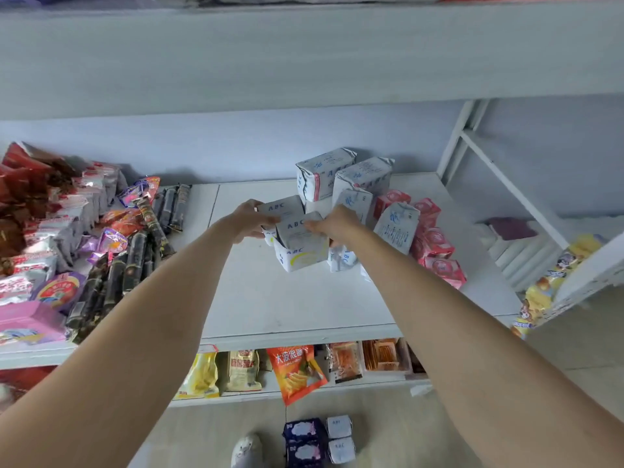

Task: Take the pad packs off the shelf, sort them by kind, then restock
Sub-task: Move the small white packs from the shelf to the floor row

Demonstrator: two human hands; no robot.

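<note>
Both hands are in among the white packs! The left hand (248, 219) curls its fingers around the far-left ABC pack (282, 207), thumb tucked under its near edge, while the right hand (337, 224) pinches the top corner of the front ABC pack (299, 233). Those two sit on a lower white pack with a yellow arc (304, 258), mid-shelf (287, 305). Just beyond, two taller white packs (344, 175) lean against the back wall, and to the right a slanted white pack (396, 228) rests against a row of red packs (435, 244). Far left, snack bags (50, 211) crowd the next bay. Down on the floor, navy packs (304, 440) and small white ones (339, 437) lie side by side near a shoe (246, 450).

My read: sorting is under way. Best lift each pack straight up with a firm squeeze, because the soft stack underneath looks ready to topple.
</note>
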